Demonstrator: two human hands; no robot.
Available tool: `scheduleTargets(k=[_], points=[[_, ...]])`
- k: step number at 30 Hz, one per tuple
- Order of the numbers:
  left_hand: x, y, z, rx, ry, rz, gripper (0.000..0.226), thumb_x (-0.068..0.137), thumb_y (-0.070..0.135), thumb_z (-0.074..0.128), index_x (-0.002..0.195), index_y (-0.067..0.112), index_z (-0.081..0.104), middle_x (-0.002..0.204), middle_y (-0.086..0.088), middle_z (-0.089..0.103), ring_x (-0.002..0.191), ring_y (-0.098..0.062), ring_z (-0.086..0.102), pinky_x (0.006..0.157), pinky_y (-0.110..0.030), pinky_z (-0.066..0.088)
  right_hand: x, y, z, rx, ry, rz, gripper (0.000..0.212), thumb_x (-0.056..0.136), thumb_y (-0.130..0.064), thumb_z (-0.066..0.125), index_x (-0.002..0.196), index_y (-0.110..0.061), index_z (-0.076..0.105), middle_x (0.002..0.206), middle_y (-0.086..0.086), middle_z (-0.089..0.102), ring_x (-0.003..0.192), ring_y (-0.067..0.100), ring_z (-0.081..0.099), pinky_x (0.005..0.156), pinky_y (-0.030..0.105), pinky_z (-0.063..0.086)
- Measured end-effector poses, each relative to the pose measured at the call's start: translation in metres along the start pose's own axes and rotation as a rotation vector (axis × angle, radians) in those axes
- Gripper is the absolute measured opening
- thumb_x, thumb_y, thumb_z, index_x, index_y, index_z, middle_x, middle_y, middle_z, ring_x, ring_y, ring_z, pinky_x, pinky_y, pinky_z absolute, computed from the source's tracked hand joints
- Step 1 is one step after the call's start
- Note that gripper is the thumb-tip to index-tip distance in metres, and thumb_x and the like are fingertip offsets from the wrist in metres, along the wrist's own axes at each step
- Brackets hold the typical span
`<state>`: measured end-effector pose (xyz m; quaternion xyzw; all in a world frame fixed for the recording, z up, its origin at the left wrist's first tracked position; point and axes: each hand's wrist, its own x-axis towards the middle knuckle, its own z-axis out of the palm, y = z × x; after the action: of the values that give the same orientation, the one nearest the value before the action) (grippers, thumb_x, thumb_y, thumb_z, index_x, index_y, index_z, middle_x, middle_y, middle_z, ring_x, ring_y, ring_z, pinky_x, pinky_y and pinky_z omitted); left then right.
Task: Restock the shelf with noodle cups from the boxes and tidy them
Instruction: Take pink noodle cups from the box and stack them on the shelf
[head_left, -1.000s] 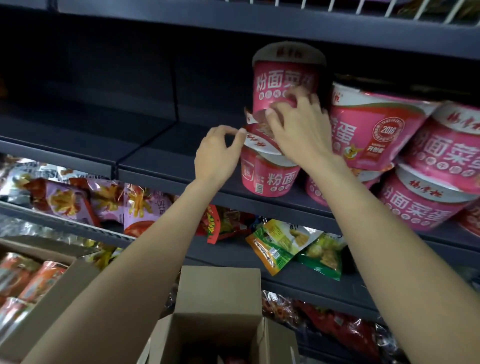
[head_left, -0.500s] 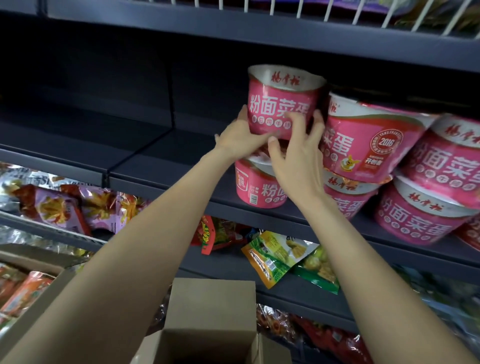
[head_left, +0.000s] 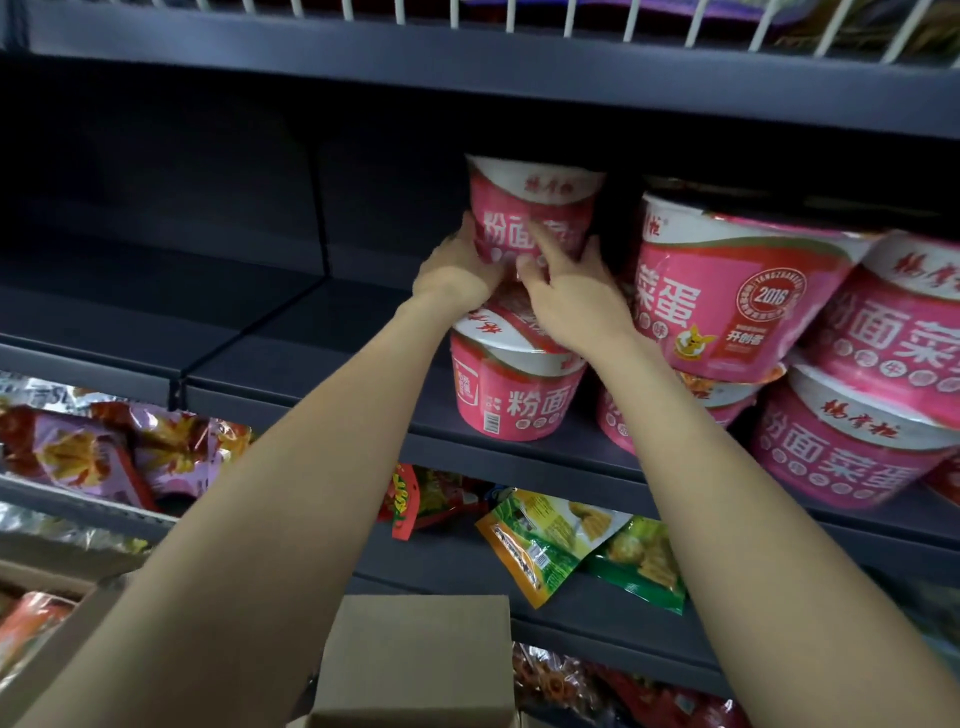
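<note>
Both hands held a round, tapered pink noodle cup with a glossy white lid band, sitting atop a second matching pink cup on the dark grey metal shelf. The left hand curled its grip around the upper cup's lower left side; the right hand wrapped its grip across the front, index finger extended over the printed film. Just right, more shrink-wrapped pink cups lay stacked and tilted. Crinkled green foil snack bags lay below, above a plain brown cardboard box flap.
</note>
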<state>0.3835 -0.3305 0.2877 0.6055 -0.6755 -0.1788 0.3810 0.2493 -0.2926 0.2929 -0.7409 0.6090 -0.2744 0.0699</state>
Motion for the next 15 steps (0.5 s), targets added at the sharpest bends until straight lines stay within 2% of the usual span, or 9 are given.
scheduleTargets(k=[2, 4, 7, 9, 12, 15], points=[[-0.004, -0.003, -0.001, -0.017, 0.038, 0.001, 0.051, 0.095, 0.047, 0.044, 0.142, 0.03, 0.036, 0.13, -0.002, 0.056, 0.105, -0.018, 0.057, 0.085, -0.033, 0.049, 0.013, -0.001, 0.005, -0.094, -0.044, 0.077, 0.05, 0.102, -0.049, 0.019, 0.149, -0.046, 0.003, 0.157, 0.021, 0.005, 0.143, 0.039, 0.016, 0.113, 0.047, 0.019], [-0.021, -0.013, -0.006, -0.091, 0.103, 0.052, 0.048, 0.093, 0.043, 0.048, 0.14, 0.032, 0.042, 0.132, -0.001, 0.055, 0.112, -0.017, 0.055, 0.09, -0.035, 0.048, 0.023, 0.0, 0.011, -0.178, -0.084, 0.128, 0.052, 0.101, -0.048, 0.017, 0.149, -0.045, -0.004, 0.157, 0.022, 0.004, 0.143, 0.04, 0.014, 0.113, 0.05, 0.018], [-0.058, -0.03, -0.01, -0.124, 0.141, 0.185, 0.045, 0.086, 0.045, 0.054, 0.129, 0.032, 0.054, 0.12, 0.003, 0.059, 0.111, -0.012, 0.054, 0.093, -0.031, 0.045, 0.034, -0.001, 0.014, -0.236, -0.142, 0.168, 0.054, 0.102, -0.046, 0.019, 0.15, -0.042, -0.005, 0.16, 0.011, 0.0, 0.145, 0.036, 0.01, 0.113, 0.051, 0.016], [-0.081, -0.037, -0.008, -0.071, 0.115, 0.261, 0.037, 0.088, 0.045, 0.057, 0.123, 0.032, 0.058, 0.12, 0.008, 0.058, 0.116, -0.009, 0.048, 0.095, -0.026, 0.038, 0.032, -0.001, 0.015, -0.251, -0.162, 0.12, 0.054, 0.102, -0.043, 0.021, 0.152, -0.035, 0.002, 0.161, 0.0, -0.001, 0.147, 0.029, 0.006, 0.115, 0.05, 0.013], [-0.095, -0.041, -0.007, -0.01, 0.111, 0.291, 0.038, 0.089, 0.047, 0.057, 0.123, 0.03, 0.06, 0.133, 0.009, 0.052, 0.128, -0.007, 0.039, 0.099, -0.023, 0.029, 0.01, -0.003, 0.014, -0.199, -0.08, 0.002, 0.05, 0.103, -0.035, 0.022, 0.152, -0.026, 0.02, 0.16, -0.005, 0.012, 0.147, 0.022, 0.008, 0.118, 0.048, 0.014], [-0.108, -0.039, -0.015, 0.05, 0.224, 0.345, 0.039, 0.091, 0.045, 0.055, 0.125, 0.026, 0.059, 0.134, 0.006, 0.053, 0.125, -0.01, 0.044, 0.1, -0.024, 0.031, -0.033, -0.011, 0.004, -0.083, 0.096, -0.123, 0.043, 0.103, -0.031, 0.027, 0.134, -0.018, 0.053, 0.149, 0.0, 0.04, 0.137, 0.022, 0.032, 0.109, 0.035, 0.028]])
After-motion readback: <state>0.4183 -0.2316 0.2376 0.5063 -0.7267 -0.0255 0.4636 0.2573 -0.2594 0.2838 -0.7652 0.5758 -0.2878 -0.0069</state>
